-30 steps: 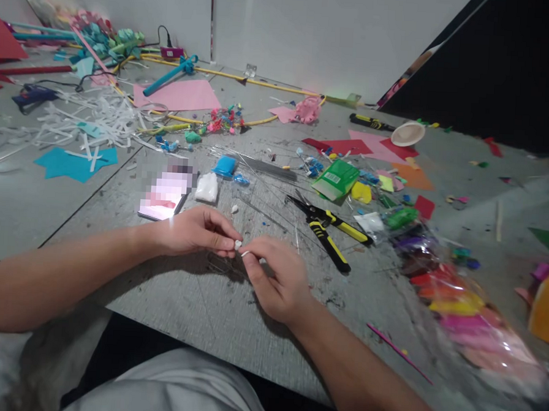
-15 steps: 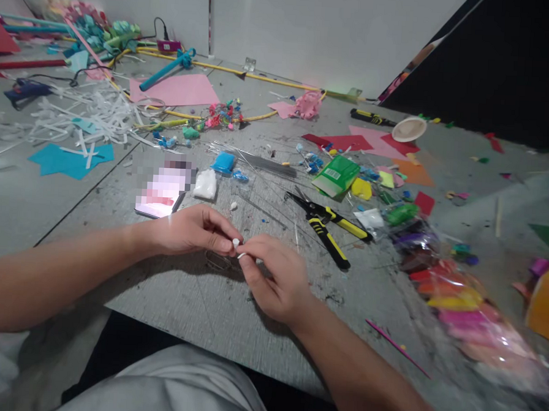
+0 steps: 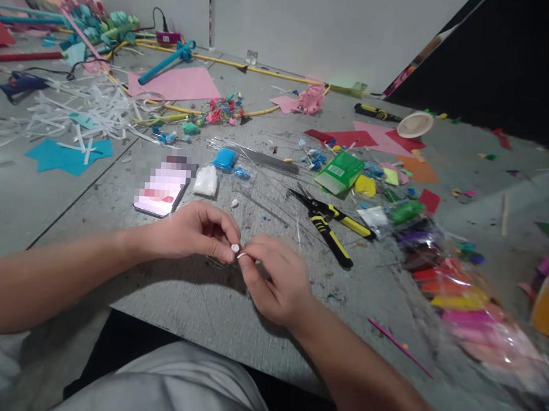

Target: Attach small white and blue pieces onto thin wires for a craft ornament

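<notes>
My left hand (image 3: 199, 231) pinches a small round white piece of clay (image 3: 235, 248) between thumb and forefinger. Close beside it, my right hand (image 3: 275, 278) is closed on a thin white strip of clay (image 3: 241, 255) that pokes out at its fingertips. Both hands meet just above the grey table. A bag of white clay (image 3: 206, 182) and a bag of blue clay (image 3: 224, 159) lie beyond them, with a tiny white lump (image 3: 235, 203) nearer. To the left rests a phone (image 3: 162, 187) with its screen lit and partly blurred.
Yellow-and-black pliers (image 3: 331, 227) lie right of my hands, with thin wires (image 3: 263, 159) behind. A green packet (image 3: 339, 172) and bags of coloured clay (image 3: 476, 308) spread along the right. A pink pointed stick (image 3: 400, 347) lies near the front; white paper strips (image 3: 95, 110) heap at the left.
The white piece in my left fingers has turned, showing more of its round face, and the fingertips have drawn slightly apart. The camera view has shifted a little.
</notes>
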Demonstrator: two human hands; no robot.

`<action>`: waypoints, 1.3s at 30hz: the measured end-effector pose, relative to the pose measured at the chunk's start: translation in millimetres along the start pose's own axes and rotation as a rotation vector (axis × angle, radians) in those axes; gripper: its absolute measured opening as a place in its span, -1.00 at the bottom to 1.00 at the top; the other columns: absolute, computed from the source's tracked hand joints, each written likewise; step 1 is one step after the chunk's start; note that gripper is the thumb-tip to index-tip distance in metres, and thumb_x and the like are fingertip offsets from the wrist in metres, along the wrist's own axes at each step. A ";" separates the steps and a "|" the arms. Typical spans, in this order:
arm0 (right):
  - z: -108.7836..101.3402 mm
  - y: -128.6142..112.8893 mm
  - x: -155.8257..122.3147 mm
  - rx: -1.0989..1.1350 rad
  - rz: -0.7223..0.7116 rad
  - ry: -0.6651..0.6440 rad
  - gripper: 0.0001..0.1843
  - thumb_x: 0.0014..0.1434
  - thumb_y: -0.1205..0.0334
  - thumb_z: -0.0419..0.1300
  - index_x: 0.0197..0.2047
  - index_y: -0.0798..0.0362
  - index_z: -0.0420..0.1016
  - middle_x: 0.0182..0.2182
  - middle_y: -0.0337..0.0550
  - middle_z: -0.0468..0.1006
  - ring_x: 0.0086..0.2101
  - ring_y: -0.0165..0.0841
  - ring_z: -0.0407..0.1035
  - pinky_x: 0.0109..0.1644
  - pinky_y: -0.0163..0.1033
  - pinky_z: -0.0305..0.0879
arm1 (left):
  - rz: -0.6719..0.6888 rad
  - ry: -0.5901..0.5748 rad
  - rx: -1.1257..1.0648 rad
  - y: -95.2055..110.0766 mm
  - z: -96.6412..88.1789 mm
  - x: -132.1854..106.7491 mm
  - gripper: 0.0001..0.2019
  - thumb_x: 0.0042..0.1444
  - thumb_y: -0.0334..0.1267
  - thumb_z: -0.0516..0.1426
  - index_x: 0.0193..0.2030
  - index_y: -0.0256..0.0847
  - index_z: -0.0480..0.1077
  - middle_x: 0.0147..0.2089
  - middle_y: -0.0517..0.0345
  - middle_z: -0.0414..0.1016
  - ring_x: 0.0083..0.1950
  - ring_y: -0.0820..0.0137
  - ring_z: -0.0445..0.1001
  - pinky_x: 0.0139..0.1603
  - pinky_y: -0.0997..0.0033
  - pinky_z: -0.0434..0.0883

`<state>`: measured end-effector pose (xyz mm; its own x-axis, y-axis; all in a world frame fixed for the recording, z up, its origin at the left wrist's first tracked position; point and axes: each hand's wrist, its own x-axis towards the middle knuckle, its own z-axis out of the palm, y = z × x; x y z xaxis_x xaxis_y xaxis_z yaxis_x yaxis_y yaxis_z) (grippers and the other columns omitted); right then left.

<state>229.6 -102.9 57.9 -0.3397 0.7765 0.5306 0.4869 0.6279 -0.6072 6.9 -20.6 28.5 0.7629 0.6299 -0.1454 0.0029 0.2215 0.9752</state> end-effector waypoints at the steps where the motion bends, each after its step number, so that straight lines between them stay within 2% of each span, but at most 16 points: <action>1: 0.2 0.1 0.0 0.001 0.000 -0.004 -0.91 0.20 0.38 0.08 -0.25 0.01 0.35 -0.39 -0.23 0.49 -0.37 -0.41 0.40 -0.25 -0.29 0.41 | 0.010 -0.005 -0.003 -1.0 -0.1 0.1 -0.52 0.07 0.02 0.86 -0.21 -0.23 0.82 -0.13 0.04 0.83 -0.22 0.37 0.74 -0.13 0.40 0.68; 4: 0.6 0.9 -0.2 0.014 -0.002 -0.023 -0.93 0.20 0.37 0.09 -0.26 0.03 0.36 -0.39 -0.22 0.49 -0.37 -0.42 0.40 -0.25 -0.30 0.41 | 0.036 -0.030 -0.021 -3.5 -1.8 0.3 -0.49 0.15 0.05 0.84 -0.20 -0.29 0.80 -0.14 0.02 0.82 -0.21 0.38 0.75 -0.12 0.42 0.68; 7: 1.1 1.4 -0.6 0.028 -0.010 -0.034 -0.95 0.20 0.37 0.10 -0.26 0.05 0.36 -0.40 -0.22 0.48 -0.37 -0.43 0.40 -0.25 -0.31 0.41 | 0.031 -0.045 -0.028 -2.6 -2.8 -0.4 -0.48 0.13 0.05 0.85 -0.22 -0.29 0.78 -0.14 0.02 0.81 -0.19 0.34 0.77 -0.10 0.39 0.70; 14: 1.7 1.0 -1.1 0.039 0.001 -0.047 -0.94 0.20 0.38 0.09 -0.27 0.05 0.35 -0.39 -0.21 0.48 -0.36 -0.42 0.42 -0.24 -0.30 0.43 | -0.049 -0.028 -0.005 5.9 1.5 -4.6 -0.53 0.14 -0.15 0.84 -0.20 -0.34 0.73 -0.13 0.06 0.82 -0.14 0.39 0.76 -0.02 0.44 0.66; 24: 3.5 1.5 -1.1 -0.022 0.035 -0.052 -0.93 0.23 0.33 0.07 -0.29 0.04 0.35 -0.43 -0.23 0.46 -0.39 -0.44 0.38 -0.29 -0.32 0.39 | 0.013 -0.020 -0.013 -4.2 -2.7 -1.1 -0.46 0.08 0.03 0.87 -0.25 -0.27 0.75 -0.17 0.06 0.81 -0.18 0.33 0.82 -0.08 0.39 0.75; 28: 4.5 1.4 -1.4 -0.106 0.003 -0.028 -0.89 0.22 0.33 0.08 -0.36 0.06 0.33 -0.48 -0.24 0.42 -0.45 -0.45 0.32 -0.35 -0.33 0.32 | 0.009 -0.002 -0.001 -5.6 -3.0 -0.4 -0.44 0.06 0.08 0.88 -0.25 -0.26 0.76 -0.21 0.03 0.81 -0.21 0.32 0.81 -0.11 0.40 0.76; 32: 4.7 2.5 -3.6 -0.232 -0.080 0.014 -0.75 0.17 0.33 0.14 -0.53 0.05 0.21 -0.56 -0.26 0.35 -0.50 -0.45 0.22 -0.42 -0.30 0.21 | 0.001 0.021 0.026 -3.9 -0.4 -0.7 -0.47 0.04 0.03 0.88 -0.27 -0.24 0.76 -0.20 0.05 0.81 -0.22 0.32 0.79 -0.12 0.37 0.77; 36: 4.7 2.9 -6.1 -0.301 -0.144 0.040 -0.67 0.14 0.34 0.16 -0.58 0.03 0.14 -0.61 -0.30 0.26 -0.54 -0.45 0.12 -0.47 -0.27 0.07 | 0.026 0.016 0.052 -10.6 -1.9 -1.1 -0.54 0.12 -0.05 0.84 -0.20 -0.27 0.80 -0.11 0.02 0.85 -0.17 0.37 0.78 -0.07 0.42 0.73; 39: 5.3 2.4 -7.0 -0.290 -0.143 0.067 -0.66 0.14 0.34 0.16 -0.58 0.03 0.12 -0.61 -0.31 0.25 -0.55 -0.45 0.10 -0.48 -0.28 0.06 | 0.033 -0.015 0.058 -18.8 -5.5 -0.5 -0.53 0.19 0.01 0.81 -0.13 -0.30 0.82 -0.08 -0.01 0.86 -0.14 0.35 0.78 -0.04 0.38 0.72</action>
<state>228.9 -106.5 49.6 -0.3720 0.6705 0.6420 0.6503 0.6817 -0.3352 2.9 -21.0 9.4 0.7726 0.6251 -0.1114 0.0152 0.1571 0.9875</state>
